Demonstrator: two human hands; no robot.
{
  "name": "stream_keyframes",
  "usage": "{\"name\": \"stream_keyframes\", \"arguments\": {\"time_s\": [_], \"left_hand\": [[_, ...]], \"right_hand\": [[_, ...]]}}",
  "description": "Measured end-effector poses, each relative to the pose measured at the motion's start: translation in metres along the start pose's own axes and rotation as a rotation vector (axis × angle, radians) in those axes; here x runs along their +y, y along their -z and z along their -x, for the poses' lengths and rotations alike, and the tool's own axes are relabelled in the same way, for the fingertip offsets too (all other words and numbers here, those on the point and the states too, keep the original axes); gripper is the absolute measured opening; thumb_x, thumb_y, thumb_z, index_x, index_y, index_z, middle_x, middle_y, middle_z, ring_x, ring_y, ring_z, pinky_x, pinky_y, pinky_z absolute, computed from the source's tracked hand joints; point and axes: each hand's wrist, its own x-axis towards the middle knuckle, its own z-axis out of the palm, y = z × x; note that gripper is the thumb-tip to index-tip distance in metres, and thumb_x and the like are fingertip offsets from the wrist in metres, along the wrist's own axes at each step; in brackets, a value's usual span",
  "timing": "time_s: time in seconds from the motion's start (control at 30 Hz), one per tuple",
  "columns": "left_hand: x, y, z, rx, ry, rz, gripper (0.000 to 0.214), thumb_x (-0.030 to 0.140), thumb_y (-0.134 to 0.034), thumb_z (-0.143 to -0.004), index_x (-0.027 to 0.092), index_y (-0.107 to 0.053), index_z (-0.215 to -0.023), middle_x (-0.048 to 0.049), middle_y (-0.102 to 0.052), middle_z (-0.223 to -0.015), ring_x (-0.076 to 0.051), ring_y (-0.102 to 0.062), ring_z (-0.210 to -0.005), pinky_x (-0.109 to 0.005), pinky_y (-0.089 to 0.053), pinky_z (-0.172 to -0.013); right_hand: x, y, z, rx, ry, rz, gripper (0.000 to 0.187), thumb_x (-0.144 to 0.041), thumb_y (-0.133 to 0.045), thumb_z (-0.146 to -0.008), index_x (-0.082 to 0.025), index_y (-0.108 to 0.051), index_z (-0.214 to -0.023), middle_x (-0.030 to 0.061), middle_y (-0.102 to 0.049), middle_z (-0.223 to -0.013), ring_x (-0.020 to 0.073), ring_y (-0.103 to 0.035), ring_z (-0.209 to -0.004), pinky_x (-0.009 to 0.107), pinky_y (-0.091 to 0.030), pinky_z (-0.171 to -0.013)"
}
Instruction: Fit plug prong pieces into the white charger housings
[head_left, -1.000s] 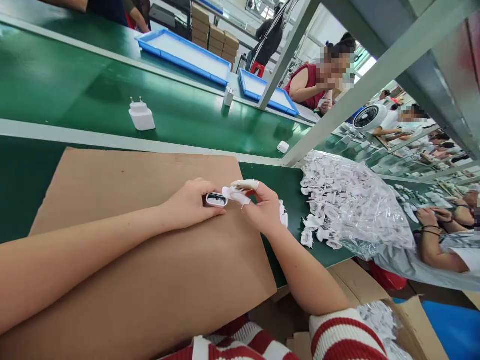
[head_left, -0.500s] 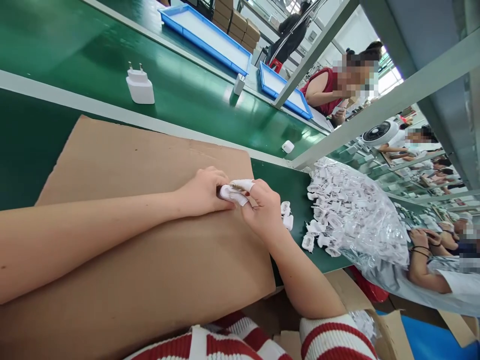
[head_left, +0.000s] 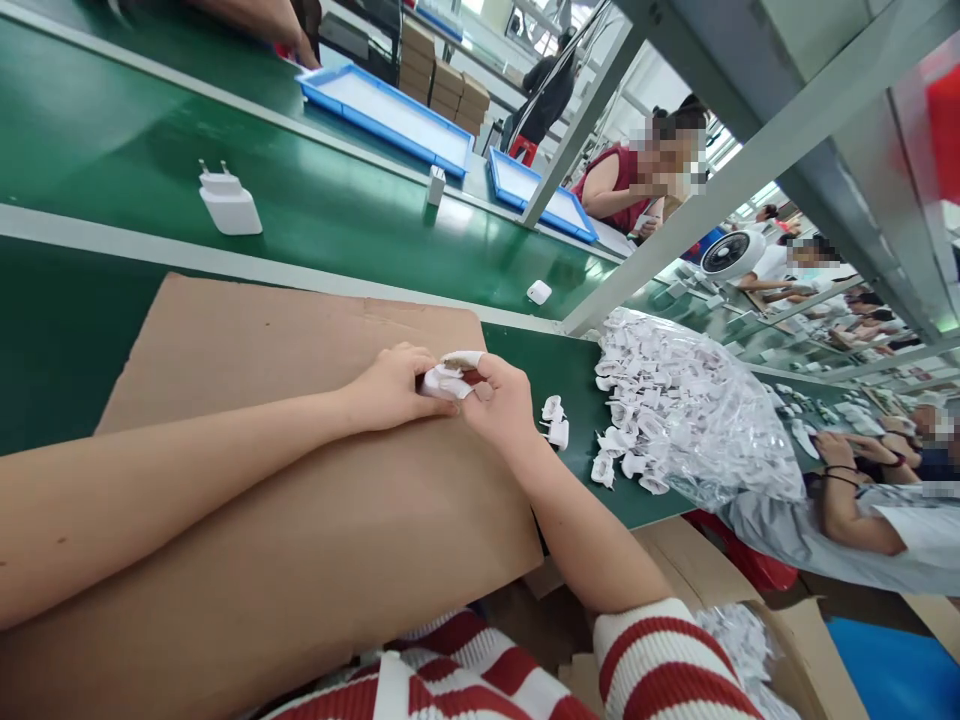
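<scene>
Above the cardboard sheet (head_left: pixel 322 500), my left hand (head_left: pixel 386 388) is closed around a small white charger housing (head_left: pixel 433 381), whose left part is hidden in the palm. From the right, my right hand (head_left: pixel 502 400) pinches the same piece between thumb and forefinger. White covers, somewhat dirty, sit on those two fingertips. Inner details of the housing are too small to make out. Just right of my right hand, a few loose white plug parts (head_left: pixel 556 432) lie on the green table.
A clear bag (head_left: pixel 720 430) spills a heap of white plug parts at right. Beyond a metal rail, white chargers (head_left: pixel 231 205) stand on the green conveyor (head_left: pixel 337 220). Blue trays (head_left: pixel 386 118) lie farther off. A slanted metal post (head_left: pixel 600 305) rises at right. Co-workers sit at the far side and right.
My view has shifted, so the surroundings sit a little differently in the picture. Both hands stay on the white housing, my right fingertips slightly changed in position on it.
</scene>
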Motion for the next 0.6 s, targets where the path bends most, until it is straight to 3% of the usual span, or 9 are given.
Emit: {"name": "stream_keyframes", "arguments": {"time_s": [0.1,0.2,0.27,0.37,0.43,0.5,0.57,0.6], "left_hand": [[0.005,0.003,0.001,-0.028,0.076,0.205,0.046,0.060,-0.078,-0.072,0.018,-0.071,-0.086,-0.0043,-0.066,-0.087,-0.024,-0.059,-0.090,-0.034,-0.045,-0.082],[0.018,0.010,0.003,-0.021,0.228,0.723,0.051,0.058,-0.075,-0.080,0.019,-0.067,-0.113,-0.0052,-0.069,-0.103,-0.020,-0.061,-0.091,-0.029,-0.047,-0.078],[0.029,0.018,0.004,-0.010,0.307,1.018,0.047,0.055,-0.070,-0.087,0.020,-0.065,-0.117,-0.0060,-0.068,-0.104,-0.017,-0.061,-0.090,-0.026,-0.048,-0.075],[0.041,0.033,0.006,-0.060,0.415,1.282,0.037,0.051,-0.061,-0.095,0.018,-0.067,-0.113,-0.0070,-0.066,-0.093,-0.014,-0.059,-0.077,-0.023,-0.046,-0.065],[0.045,0.041,0.007,-0.100,0.462,1.396,0.036,0.049,-0.055,-0.099,0.017,-0.068,-0.110,-0.0071,-0.064,-0.088,-0.012,-0.055,-0.070,-0.023,-0.045,-0.062],[0.046,0.045,0.007,-0.106,0.483,1.472,0.037,0.049,-0.052,-0.100,0.016,-0.067,-0.104,-0.0069,-0.062,-0.086,-0.011,-0.053,-0.067,-0.023,-0.045,-0.060],[0.047,0.046,0.008,-0.083,0.504,1.510,0.036,0.048,-0.051,-0.101,0.016,-0.066,-0.100,-0.0071,-0.062,-0.087,-0.011,-0.053,-0.068,-0.023,-0.045,-0.060],[0.047,0.046,0.008,-0.070,0.515,1.518,0.036,0.048,-0.049,-0.102,0.016,-0.066,-0.098,-0.0073,-0.062,-0.088,-0.012,-0.053,-0.068,-0.024,-0.045,-0.060]], "right_hand": [[0.010,-0.006,0.001,0.048,-0.095,-0.253,0.049,-0.027,-0.069,-0.082,-0.026,-0.062,-0.131,0.0027,-0.074,-0.110,0.0169,-0.069,-0.094,0.032,-0.054,-0.094],[0.017,-0.004,-0.005,0.138,-0.169,-0.415,0.058,-0.041,-0.064,-0.088,-0.025,-0.052,-0.143,0.0079,-0.070,-0.125,0.0185,-0.068,-0.103,0.034,-0.056,-0.092],[0.020,0.005,-0.008,0.198,-0.211,-0.360,0.055,-0.045,-0.058,-0.092,-0.024,-0.052,-0.142,0.0107,-0.067,-0.130,0.0203,-0.067,-0.105,0.036,-0.056,-0.090],[0.022,0.030,-0.006,0.158,-0.225,0.049,0.052,-0.044,-0.058,-0.091,-0.023,-0.057,-0.138,0.0135,-0.063,-0.132,0.0269,-0.061,-0.115,0.044,-0.052,-0.097],[0.022,0.049,0.000,0.025,-0.241,0.446,0.058,-0.045,-0.064,-0.087,-0.022,-0.056,-0.141,0.0160,-0.057,-0.140,0.0352,-0.051,-0.129,0.053,-0.044,-0.105],[0.024,0.068,0.006,-0.140,-0.344,0.748,0.075,-0.049,-0.074,-0.078,-0.022,-0.052,-0.144,0.0182,-0.048,-0.149,0.0437,-0.041,-0.138,0.060,-0.040,-0.105],[0.028,0.081,0.011,-0.282,-0.499,0.887,0.082,-0.047,-0.080,-0.072,-0.021,-0.051,-0.144,0.0194,-0.047,-0.149,0.0455,-0.044,-0.134,0.056,-0.046,-0.098],[0.031,0.086,0.011,-0.336,-0.567,0.900,0.078,-0.042,-0.080,-0.073,-0.021,-0.052,-0.142,0.0190,-0.049,-0.146,0.0425,-0.051,-0.128,0.051,-0.049,-0.092]]}}
